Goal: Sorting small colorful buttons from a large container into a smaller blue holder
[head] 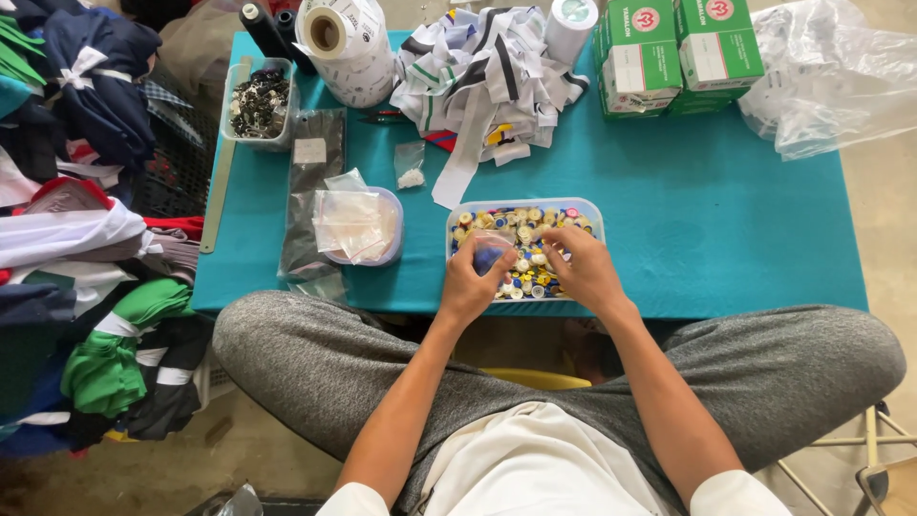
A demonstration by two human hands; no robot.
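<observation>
Left grip [470, 279] pinches a small clear bag [492, 250]; right grip [581, 268] curls, half-closed, into button-filled tub [592, 208].

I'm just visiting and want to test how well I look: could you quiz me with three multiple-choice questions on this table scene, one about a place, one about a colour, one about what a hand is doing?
1. Where is the tub of mixed buttons?
A. at the near edge of the table, under the hands
B. at the far left corner
C. on the floor

2. What colour is the tablecloth?
A. red
B. teal
C. white

3. What is the left hand doing?
A. lying flat and open on the cloth
B. gripping a small clear bag with blue inside
C. resting on a knee

Answers:
1 A, the tub sits at the edge nearest the person, both hands over it.
2 B, the cloth is blue-green throughout.
3 B, its fingers are closed on the bag, while the right hand reaches into the buttons.
</observation>
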